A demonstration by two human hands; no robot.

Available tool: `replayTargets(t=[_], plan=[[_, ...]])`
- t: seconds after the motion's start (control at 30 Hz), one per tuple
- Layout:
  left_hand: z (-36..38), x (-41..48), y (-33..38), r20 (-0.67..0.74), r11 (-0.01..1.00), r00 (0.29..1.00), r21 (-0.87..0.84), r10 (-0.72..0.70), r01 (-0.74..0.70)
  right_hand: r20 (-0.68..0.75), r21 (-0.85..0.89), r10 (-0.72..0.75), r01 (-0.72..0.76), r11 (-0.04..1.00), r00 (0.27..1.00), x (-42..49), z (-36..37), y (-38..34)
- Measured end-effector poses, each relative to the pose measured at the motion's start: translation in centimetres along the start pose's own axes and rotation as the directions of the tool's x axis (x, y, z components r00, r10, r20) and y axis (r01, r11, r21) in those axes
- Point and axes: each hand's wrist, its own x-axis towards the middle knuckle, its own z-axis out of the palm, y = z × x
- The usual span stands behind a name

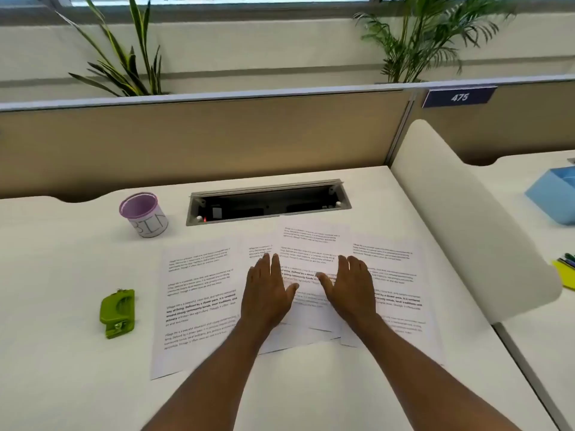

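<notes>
Both hands are palm-down on the printed sheets, mid-counter [62, 269].

- Left hand [266, 293]: open flat, fingers straight and together pointing 12 o'clock, thumb out to 3 o'clock. It presses on paper and grips nothing.
- Right hand [353, 290]: mirror of the left, open flat, thumb out to 9 o'clock, nothing gripped. The thumbs are near each other with a gap between them.
- Middle sheet [308, 244]: top of the pile, under both hands and showing in the gap between them. It runs on to 12 o'clock past the fingertips.
- Left sheet [199, 300]: at 9 o'clock of the left hand, with its inner edge under the pile.
- Right sheet [398, 275]: at 3 o'clock of the right hand, overlapped the same way.

All sheets lie flat but skewed, with edges not lined up.

Around the pile:
- Green hole punch [117, 312] sits at 9 o'clock, well apart from the paper.
- Purple cup marked BIN [143, 214] sits at 10–11 o'clock.
- Cable slot [267, 202] is at 12 o'clock, just beyond the middle sheet's far edge.
- Blue box [553, 194] is at 2 o'clock, on the next counter.
</notes>
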Motion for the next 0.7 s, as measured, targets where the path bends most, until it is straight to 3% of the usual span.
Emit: replayTargets(t=[0.13,0.23,0.4,0.53,0.7], plan=[[0.7,0.4,0.2,0.022,1.000,1.000,-0.010,0.010,-0.010,0.033,0.029,0.366,-0.367,0.930,0.930,0.8,-0.3,2.1],[1.4,0.7,0.7,0.028,1.000,1.000,-0.020,-0.002,0.003,0.047,0.052,0.510,-0.512,0.858,0.859,1.2,-0.4,4.0],[2.2,1.4,0.7,0.035,0.993,0.993,-0.019,-0.112,0.113,0.110,0.075,0.519,-0.528,0.846,0.847,1.5,-0.3,4.8],[2.4,2.3,0.9,0.055,0.984,0.982,0.013,-0.179,0.179,0.239,0.216,0.444,-0.493,0.843,0.863,1.8,0.2,3.2],[2.1,3.5,1.1,0.141,0.964,0.955,0.003,-0.263,0.265,0.340,0.239,0.443,-0.532,0.813,0.830,2.3,0.6,1.5]])
